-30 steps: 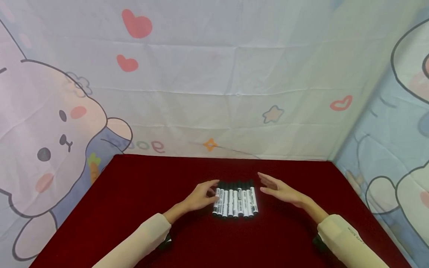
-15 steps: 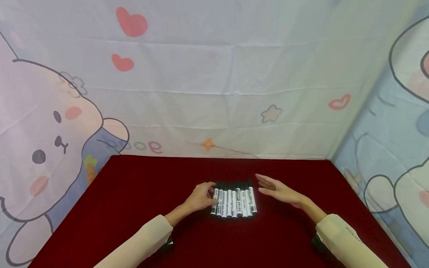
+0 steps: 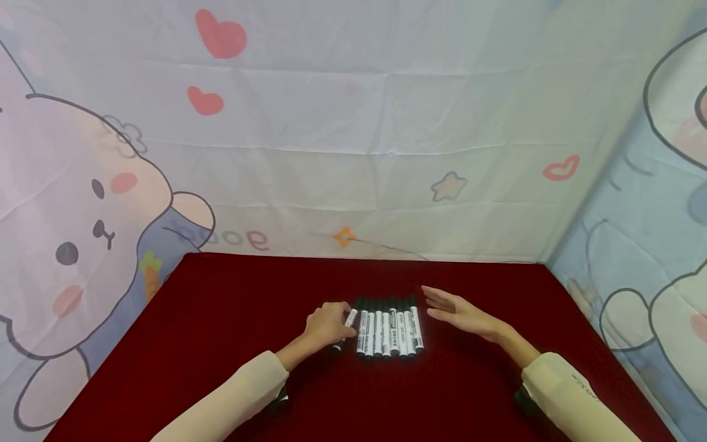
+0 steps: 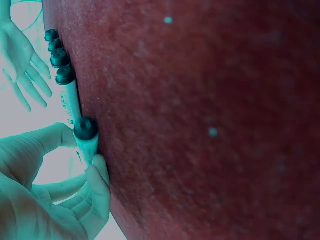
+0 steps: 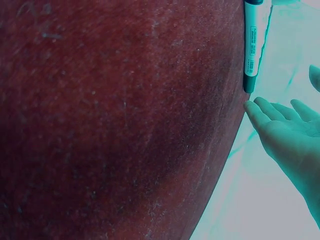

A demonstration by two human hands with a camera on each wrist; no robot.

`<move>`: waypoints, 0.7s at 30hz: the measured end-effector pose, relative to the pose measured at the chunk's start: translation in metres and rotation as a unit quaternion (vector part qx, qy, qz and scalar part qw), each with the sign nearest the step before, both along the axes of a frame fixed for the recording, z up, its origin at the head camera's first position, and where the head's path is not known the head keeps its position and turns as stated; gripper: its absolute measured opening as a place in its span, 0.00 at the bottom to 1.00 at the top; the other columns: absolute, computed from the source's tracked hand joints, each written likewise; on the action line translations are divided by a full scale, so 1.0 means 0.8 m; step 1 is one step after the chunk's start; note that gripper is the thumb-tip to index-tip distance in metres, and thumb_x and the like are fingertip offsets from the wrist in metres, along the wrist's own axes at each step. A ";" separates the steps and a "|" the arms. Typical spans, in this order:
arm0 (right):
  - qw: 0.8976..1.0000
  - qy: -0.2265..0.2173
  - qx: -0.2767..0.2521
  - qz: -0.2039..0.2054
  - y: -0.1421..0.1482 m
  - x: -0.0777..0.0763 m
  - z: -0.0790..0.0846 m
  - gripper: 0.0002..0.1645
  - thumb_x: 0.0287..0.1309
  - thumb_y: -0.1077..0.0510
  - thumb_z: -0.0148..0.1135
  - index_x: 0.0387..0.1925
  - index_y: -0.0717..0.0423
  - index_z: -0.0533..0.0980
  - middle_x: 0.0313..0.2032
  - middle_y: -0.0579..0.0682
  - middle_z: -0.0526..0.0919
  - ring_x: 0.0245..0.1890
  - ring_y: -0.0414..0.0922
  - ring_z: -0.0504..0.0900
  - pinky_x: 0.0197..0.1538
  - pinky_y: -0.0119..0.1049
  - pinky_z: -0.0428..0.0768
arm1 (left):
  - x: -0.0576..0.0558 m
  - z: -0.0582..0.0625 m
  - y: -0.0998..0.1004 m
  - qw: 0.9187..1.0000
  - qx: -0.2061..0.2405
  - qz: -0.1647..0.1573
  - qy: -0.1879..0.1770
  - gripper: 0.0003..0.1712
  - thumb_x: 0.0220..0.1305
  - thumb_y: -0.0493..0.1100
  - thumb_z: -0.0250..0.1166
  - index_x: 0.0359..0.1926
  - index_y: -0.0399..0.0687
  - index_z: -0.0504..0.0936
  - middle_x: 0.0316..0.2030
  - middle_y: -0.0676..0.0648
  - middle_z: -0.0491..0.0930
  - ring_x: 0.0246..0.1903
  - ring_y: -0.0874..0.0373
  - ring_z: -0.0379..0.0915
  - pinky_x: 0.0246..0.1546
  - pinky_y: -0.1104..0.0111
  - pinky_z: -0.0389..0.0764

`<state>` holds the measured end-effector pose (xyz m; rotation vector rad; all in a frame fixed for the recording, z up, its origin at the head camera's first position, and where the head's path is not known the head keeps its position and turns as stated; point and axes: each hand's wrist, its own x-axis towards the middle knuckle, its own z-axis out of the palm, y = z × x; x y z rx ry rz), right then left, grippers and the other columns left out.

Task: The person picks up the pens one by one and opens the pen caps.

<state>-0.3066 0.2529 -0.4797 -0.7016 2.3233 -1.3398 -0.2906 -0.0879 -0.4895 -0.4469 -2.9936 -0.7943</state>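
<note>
A row of white markers (image 3: 386, 334) with black caps lies side by side on the red cloth, caps pointing away from me. Just left of the row, my left hand (image 3: 327, 324) pinches one marker (image 3: 350, 318) between thumb and fingers. That marker leans at an angle to the others, with a gap between it and the row. The left wrist view shows its black cap (image 4: 86, 128) above the fingertips. My right hand (image 3: 463, 314) hovers to the right of the row, fingers extended and holding nothing. In the right wrist view its fingertips are near the end of a marker (image 5: 251, 47).
The red cloth (image 3: 248, 294) covers the tabletop. Behind it hangs a pale printed curtain (image 3: 331, 123) with hearts and a cartoon animal, and a similar panel (image 3: 652, 245) stands along the right side.
My left hand has taken hold of the leftmost marker and drawn it left out of the row, tilting it. The right hand has stayed almost in place.
</note>
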 end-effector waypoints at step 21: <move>1.000 -0.018 -0.004 -0.002 -0.010 0.013 0.011 0.41 0.76 0.48 0.54 0.80 0.58 0.52 0.79 0.62 0.55 0.79 0.62 0.54 0.76 0.62 0.58 | -0.003 0.029 -0.065 0.987 0.101 -0.118 -0.028 0.14 0.62 0.31 0.66 0.49 0.31 0.85 0.28 0.41 0.84 0.18 0.66 0.68 0.18 0.77 0.69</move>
